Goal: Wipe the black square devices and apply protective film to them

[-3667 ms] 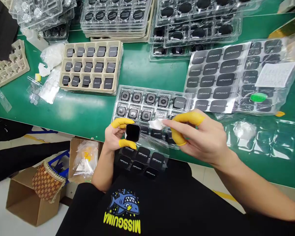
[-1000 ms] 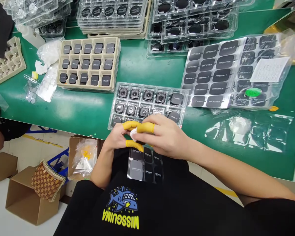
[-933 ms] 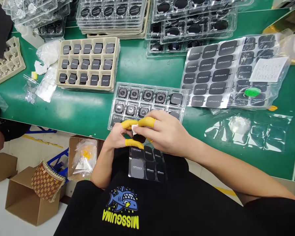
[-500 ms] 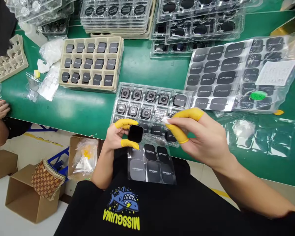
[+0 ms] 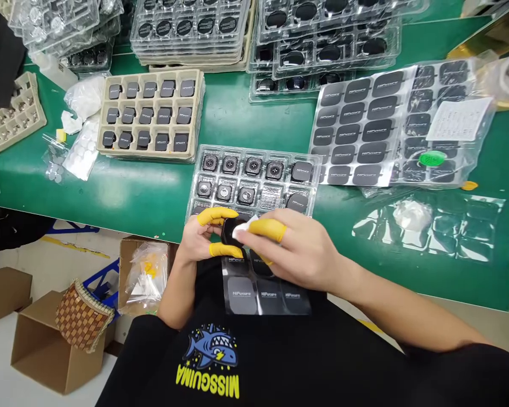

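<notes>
Counter (image 5: 229, 113): carrying a clear tray (image 5: 271, 195) of dark devices (image 5: 253, 165) in rows. Right hand (image 5: 299, 243), left hand (image 5: 198, 237): nearly meeting at its near edge, over a film sheet (image 5: 267, 294). With the left: clamping 1 black square device (image 5: 228, 232) by its edges. With the right: pinching 1 small white wad (image 5: 241, 228) over its face.

Black watch (image 5: 228, 230), white wad (image 5: 240, 230), yellow finger covers (image 5: 225, 250), green surface (image 5: 254, 124).
The shirt (image 5: 305, 362) is black, its shark (image 5: 214, 347) blue, its lettering (image 5: 207, 382) yellow; the woven piece (image 5: 83, 317) is checked brown and tan; the moulded tray (image 5: 146, 153) is beige; the label sheet (image 5: 395, 155) is silver-white with dark grey labels (image 5: 377, 130); the oval sticker (image 5: 432, 159) is bright green.
</notes>
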{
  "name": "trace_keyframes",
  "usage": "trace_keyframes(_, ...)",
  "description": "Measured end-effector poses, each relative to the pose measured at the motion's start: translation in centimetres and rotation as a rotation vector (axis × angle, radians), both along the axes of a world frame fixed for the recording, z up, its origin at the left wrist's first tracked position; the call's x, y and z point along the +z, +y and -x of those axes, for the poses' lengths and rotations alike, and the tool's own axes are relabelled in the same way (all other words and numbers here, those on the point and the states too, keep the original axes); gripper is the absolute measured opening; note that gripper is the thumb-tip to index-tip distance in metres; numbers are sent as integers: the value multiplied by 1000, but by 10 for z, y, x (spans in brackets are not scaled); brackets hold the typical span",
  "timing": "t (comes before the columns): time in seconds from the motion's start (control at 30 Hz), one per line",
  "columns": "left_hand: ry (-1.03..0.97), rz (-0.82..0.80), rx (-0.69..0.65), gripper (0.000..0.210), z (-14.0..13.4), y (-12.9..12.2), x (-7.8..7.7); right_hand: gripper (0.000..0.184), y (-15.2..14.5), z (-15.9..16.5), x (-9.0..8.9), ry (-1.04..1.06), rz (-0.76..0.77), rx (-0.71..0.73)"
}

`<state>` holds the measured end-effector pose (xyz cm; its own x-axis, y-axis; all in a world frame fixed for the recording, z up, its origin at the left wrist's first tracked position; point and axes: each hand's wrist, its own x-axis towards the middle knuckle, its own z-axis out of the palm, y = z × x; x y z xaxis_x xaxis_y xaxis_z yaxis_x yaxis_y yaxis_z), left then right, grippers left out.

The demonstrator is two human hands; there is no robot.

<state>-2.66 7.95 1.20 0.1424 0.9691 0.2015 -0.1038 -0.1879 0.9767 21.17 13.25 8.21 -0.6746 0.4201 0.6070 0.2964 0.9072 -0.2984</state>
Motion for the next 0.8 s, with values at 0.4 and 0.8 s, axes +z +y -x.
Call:
trace_keyframes(0.4, -67, 103, 60, 90, 2, -5, 0, 27, 4, -13, -1, 170, 254, -164)
trace_keyframes(0.8, 7, 68, 22, 92, 3, -5, -1, 22, -1, -8, 14, 14, 142, 86)
